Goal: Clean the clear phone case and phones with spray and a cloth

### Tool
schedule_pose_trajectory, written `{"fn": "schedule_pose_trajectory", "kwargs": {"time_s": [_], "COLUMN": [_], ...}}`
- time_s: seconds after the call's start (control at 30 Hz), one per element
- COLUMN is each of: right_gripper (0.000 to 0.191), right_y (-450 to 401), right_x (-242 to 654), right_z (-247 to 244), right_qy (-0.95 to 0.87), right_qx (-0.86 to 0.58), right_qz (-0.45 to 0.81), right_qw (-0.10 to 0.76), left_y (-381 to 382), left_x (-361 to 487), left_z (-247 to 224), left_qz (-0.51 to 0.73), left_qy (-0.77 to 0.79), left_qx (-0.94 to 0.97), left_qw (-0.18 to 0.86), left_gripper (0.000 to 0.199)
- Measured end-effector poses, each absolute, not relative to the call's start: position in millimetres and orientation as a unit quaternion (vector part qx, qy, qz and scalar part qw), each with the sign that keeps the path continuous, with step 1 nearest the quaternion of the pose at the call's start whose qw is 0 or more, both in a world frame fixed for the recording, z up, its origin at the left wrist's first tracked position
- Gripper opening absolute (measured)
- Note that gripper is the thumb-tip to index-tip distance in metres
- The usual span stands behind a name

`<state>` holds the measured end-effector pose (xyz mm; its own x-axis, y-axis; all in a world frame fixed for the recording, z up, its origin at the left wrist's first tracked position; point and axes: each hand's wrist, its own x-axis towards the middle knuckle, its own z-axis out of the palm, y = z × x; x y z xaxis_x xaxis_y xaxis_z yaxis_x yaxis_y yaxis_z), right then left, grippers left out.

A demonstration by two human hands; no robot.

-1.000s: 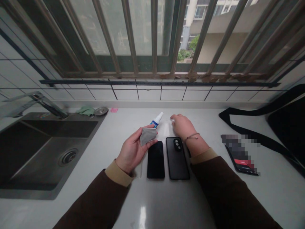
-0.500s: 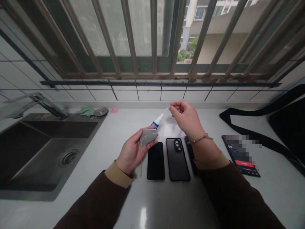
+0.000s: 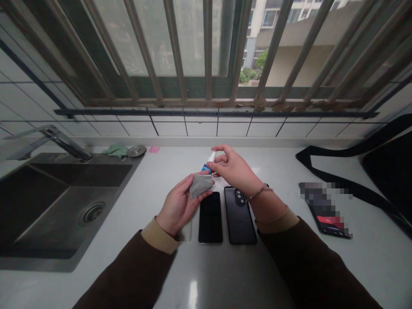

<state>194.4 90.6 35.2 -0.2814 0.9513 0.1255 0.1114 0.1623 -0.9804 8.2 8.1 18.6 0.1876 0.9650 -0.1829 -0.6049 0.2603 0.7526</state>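
Note:
My left hand holds a folded grey cloth between thumb and fingers. A small white and blue tube rises behind the cloth, its lower part hidden by the cloth and my left fingers. At the tube's white top, my right hand has its thumb and fingers closed; a small clear piece shows between them. Below the cloth a phone with a dark screen lies on the counter. Beside it is a black phone case with a camera cutout, partly covered by my right wrist.
A steel sink with a faucet fills the left side. Behind it lie a green cloth, a metal strainer and a pink paper. On the right are a partly blurred phone and a black strap.
My right hand has moved left and slightly down, from the open air to the top of the tube. My left hand and the grey cloth have stayed in place.

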Motion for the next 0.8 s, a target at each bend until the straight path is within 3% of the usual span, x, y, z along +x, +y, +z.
{"fn": "schedule_pose_trajectory", "kwargs": {"time_s": [0.07, 0.17, 0.33, 0.5, 0.8], "right_gripper": [0.052, 0.049, 0.045, 0.038, 0.028], "right_y": [92, 97, 109, 113, 108], "right_x": [198, 215, 241, 240, 238], "right_z": [37, 42, 34, 18, 16], "right_qy": [-0.640, -0.672, -0.712, -0.728, -0.721], "right_qx": [-0.435, -0.503, -0.616, -0.635, -0.637], "right_qz": [0.456, 0.293, 0.046, -0.001, -0.008], "right_qw": [0.439, 0.457, 0.336, 0.258, 0.273], "left_y": [8, 9, 9, 8, 9], "left_x": [9, 10, 11, 11, 12], "left_z": [19, 20, 23, 23, 24], "left_qz": [0.545, 0.555, 0.556, 0.546, 0.554], "left_qy": [0.342, 0.364, 0.361, 0.358, 0.355], "left_qx": [0.273, 0.272, 0.269, 0.264, 0.257], "left_qw": [0.715, 0.697, 0.698, 0.710, 0.708], "left_gripper": [0.038, 0.038, 0.041, 0.039, 0.042]}}
